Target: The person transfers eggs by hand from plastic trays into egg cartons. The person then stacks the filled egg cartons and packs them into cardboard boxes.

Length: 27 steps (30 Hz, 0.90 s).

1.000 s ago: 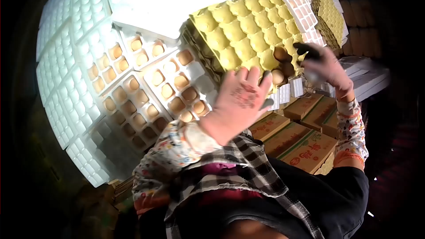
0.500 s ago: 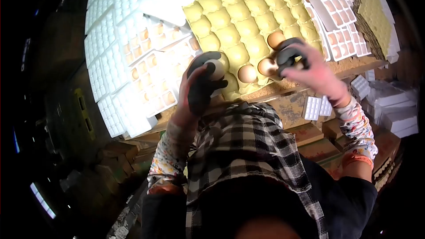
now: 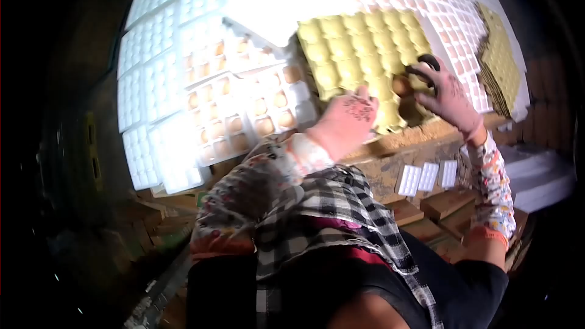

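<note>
A yellow moulded egg tray [image 3: 347, 49] lies on the work surface in front of me, most of its cups without eggs. My left hand [image 3: 347, 120], in a pink glove, reaches over the tray's front part with its back toward me. Its fingers are hidden, and whatever they may hold does not show. At the tray's right side is my right hand [image 3: 448, 92], its dark-coated fingers curved and the thumb apart from them. A brown egg [image 3: 401, 85] sits just left of those fingers, with no egg clearly visible between them.
White trays with brown eggs [image 3: 265, 125] lie to the left, beside glare-whitened trays [image 3: 146, 85]. More egg-filled white trays [image 3: 451, 39] stretch behind and right. A stack of yellow trays [image 3: 499, 64] stands far right. Small white cartons [image 3: 428, 176] rest below the wooden edge [image 3: 378, 173].
My left hand, which held an egg, has moved right over the tray's front and turned its back to me. My right hand remains at the tray's right side. The view has shifted.
</note>
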Each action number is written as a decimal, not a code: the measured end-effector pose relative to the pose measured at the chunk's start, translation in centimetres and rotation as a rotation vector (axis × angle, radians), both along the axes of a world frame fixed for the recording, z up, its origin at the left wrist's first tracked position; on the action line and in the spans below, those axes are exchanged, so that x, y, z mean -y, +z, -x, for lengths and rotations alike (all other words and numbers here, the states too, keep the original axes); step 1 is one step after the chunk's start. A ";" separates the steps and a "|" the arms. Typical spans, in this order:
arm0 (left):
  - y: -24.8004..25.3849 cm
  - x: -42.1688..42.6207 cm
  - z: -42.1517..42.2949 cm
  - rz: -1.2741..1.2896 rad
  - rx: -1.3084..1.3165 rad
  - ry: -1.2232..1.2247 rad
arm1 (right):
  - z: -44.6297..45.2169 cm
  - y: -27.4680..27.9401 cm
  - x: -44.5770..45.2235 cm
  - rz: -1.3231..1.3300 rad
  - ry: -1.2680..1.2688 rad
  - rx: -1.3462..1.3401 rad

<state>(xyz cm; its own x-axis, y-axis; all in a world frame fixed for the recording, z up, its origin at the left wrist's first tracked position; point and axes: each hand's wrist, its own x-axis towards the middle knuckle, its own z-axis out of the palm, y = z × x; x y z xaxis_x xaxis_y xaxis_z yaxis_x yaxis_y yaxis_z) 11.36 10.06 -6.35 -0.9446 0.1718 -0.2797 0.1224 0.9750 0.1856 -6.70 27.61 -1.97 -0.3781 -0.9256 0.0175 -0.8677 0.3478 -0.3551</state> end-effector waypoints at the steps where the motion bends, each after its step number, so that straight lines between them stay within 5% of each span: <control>1: -3.0 0.3 -1.0 -0.089 -0.270 0.057 | -0.9 -0.5 1.1 -0.137 -0.009 -0.208; 4: 2.5 3.9 -3.9 -0.690 0.022 0.177 | -1.6 -1.8 3.0 -0.318 -0.050 -0.307; 8: -0.2 13.0 -13.0 -1.161 -0.222 0.495 | -1.7 2.7 6.9 -0.464 -0.132 -0.032; 11: -5.7 24.3 -16.5 -1.143 -0.396 1.170 | -3.8 4.0 14.7 -0.254 -0.309 0.683; 13: -7.5 31.9 -15.3 -0.873 -0.768 1.126 | -6.8 3.9 24.0 -0.330 -0.279 0.965; 15: -9.6 38.0 -12.4 -0.714 -0.720 1.191 | -9.4 -0.3 33.4 -0.252 -0.149 1.077; 17: -11.8 41.8 -9.2 -0.383 -0.593 1.085 | -11.1 -5.6 42.1 -0.235 -0.130 0.849; 18: -12.5 43.4 -8.1 -0.154 -0.445 0.967 | -11.1 -9.7 45.7 -0.185 0.017 0.379; 19: -13.3 45.0 -7.0 -0.160 -0.302 0.888 | -10.8 -13.2 48.5 -0.139 0.163 -0.092; 21: -13.5 47.4 -5.4 -0.174 -0.020 0.726 | -10.3 -16.3 52.3 -0.327 0.154 -0.310; 23: -15.7 47.4 -5.1 -0.362 -0.453 0.907 | -9.2 -16.7 54.3 -0.323 0.158 -0.233; 25: -18.4 48.6 -4.7 -0.288 -0.672 0.895 | -8.3 -17.1 56.1 -0.206 0.211 -0.125; 27: -20.4 48.7 -4.9 -0.295 -0.521 0.905 | -6.9 -17.8 57.4 -0.310 0.138 0.020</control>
